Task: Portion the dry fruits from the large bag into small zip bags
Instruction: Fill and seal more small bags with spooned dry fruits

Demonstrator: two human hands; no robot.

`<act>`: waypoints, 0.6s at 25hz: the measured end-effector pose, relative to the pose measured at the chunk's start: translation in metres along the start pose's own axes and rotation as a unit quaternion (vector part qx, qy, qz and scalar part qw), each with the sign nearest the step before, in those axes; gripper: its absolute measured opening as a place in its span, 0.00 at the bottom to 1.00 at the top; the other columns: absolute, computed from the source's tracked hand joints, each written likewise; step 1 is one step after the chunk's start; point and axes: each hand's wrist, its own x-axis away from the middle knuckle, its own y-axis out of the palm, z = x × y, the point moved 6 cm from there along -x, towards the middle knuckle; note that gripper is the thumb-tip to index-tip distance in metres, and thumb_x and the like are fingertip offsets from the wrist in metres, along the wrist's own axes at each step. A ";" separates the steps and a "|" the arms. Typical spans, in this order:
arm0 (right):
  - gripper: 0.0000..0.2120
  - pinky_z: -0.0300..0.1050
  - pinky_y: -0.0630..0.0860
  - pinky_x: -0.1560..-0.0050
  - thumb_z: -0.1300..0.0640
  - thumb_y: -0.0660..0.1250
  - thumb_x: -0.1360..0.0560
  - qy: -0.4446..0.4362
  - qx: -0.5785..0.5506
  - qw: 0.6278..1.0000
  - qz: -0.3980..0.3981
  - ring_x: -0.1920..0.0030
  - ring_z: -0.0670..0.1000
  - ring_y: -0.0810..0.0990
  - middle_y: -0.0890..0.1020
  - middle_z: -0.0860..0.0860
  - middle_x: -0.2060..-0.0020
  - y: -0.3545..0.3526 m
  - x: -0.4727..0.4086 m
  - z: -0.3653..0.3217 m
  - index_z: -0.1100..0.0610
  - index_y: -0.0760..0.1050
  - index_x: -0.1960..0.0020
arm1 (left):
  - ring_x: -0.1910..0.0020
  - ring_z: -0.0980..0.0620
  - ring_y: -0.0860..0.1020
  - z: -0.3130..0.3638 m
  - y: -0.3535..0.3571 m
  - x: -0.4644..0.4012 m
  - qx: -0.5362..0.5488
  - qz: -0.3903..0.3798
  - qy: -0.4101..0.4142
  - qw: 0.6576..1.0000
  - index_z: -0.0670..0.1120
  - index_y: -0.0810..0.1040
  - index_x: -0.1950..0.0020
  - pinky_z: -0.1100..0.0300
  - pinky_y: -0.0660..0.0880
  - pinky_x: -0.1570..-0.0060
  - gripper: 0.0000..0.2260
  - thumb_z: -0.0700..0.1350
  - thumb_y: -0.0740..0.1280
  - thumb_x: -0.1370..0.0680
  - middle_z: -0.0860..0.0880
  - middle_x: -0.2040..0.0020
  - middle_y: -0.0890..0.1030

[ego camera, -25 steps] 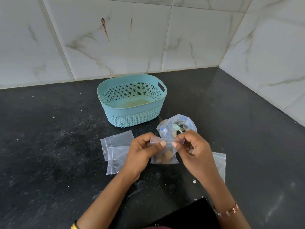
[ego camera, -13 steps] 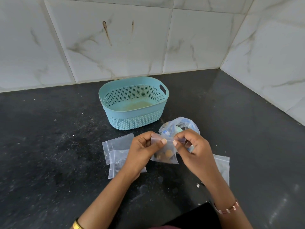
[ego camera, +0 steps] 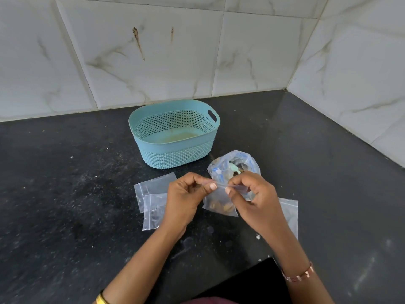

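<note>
A small clear zip bag [ego camera: 220, 205] with brown dry fruits in its bottom hangs just above the black counter. My left hand [ego camera: 186, 196] pinches the left part of its zip strip between thumb and fingers. My right hand [ego camera: 254, 198] pinches the strip right beside it, thumb tips almost touching. Behind my right hand stands the large clear bag [ego camera: 234, 165] with blue print, its mouth open, with a pale green spoon [ego camera: 235, 168] inside.
A teal perforated basket [ego camera: 175, 154] stands behind the bags. Two small zip bags [ego camera: 153, 194] lie overlapping left of my left hand; another zip bag [ego camera: 289, 211] lies under my right wrist. Tiled walls enclose the back and right of the counter [ego camera: 65, 205].
Both hands keep pinching the zip strip of the small bag; the thumbs have shifted slightly along it. The bag stays at the same place in front of the large bag.
</note>
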 end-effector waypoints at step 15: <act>0.04 0.32 0.72 0.69 0.61 0.68 0.27 0.176 -0.080 0.980 0.033 0.70 0.43 0.77 0.81 0.47 0.69 -0.049 0.051 0.026 0.56 0.80 0.59 | 0.65 0.63 0.80 -0.022 0.070 0.022 -0.034 -0.123 -0.083 0.988 0.45 0.80 0.61 0.71 0.75 0.62 0.10 0.35 0.64 0.24 0.55 0.67 0.83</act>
